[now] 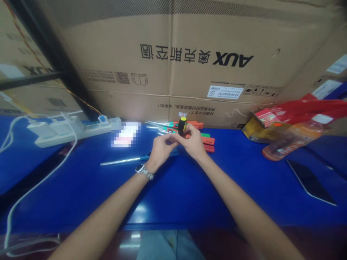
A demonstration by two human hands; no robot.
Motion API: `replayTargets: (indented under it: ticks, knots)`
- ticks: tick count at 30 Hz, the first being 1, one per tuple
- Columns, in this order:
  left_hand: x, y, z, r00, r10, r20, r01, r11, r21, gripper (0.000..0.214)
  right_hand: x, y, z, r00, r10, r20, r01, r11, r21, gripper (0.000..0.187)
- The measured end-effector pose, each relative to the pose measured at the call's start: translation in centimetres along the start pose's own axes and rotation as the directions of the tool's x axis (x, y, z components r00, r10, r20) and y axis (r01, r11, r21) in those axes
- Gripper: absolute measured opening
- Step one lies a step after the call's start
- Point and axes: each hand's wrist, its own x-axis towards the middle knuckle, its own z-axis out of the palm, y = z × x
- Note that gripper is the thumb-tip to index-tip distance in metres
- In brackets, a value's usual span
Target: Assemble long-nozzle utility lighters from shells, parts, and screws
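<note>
A stubby screwdriver [182, 124] with a black and yellow handle stands upright, its shaft hidden by fingers. My right hand [194, 142] is closed around the lower part of this handle. Close against it, my left hand [162, 146] has its fingers pinched together; what they hold is hidden. Behind both hands lie several long-nozzle lighters [208, 141] with orange, red and green handles and metal barrels. One blue long-nozzle lighter [121, 161] reaches out to the left, partly covered by my left hand; I cannot tell whether that hand touches it.
A white power strip [78, 133] with plugs and cables is at the left, near a pixelated bright patch. A large cardboard box [173, 79] walls off the back. On the right are a drink bottle [292, 142], a small yellow box [257, 128], red plastic [303, 108] and a dark phone [311, 182].
</note>
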Motion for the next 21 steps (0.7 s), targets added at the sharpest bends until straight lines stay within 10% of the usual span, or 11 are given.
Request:
replayTargets:
  ticks: [10, 21]
  knots:
    - [-0.2, 0.8, -1.1, 0.979, 0.069, 0.192, -0.103, 0.979, 0.175, 0.020, 0.3, -0.3, -2.2, 0.937, -0.016, 0.350, -0.031, 0.991, 0.129, 0.029]
    - [0.0, -0.1, 0.7, 1.000, -0.014, -0.022, 0.014, 1.000, 0.013, 0.015, -0.1, 0.1, -0.6, 0.999, -0.032, 0.005, 0.032, 0.982, -0.184, 0.032]
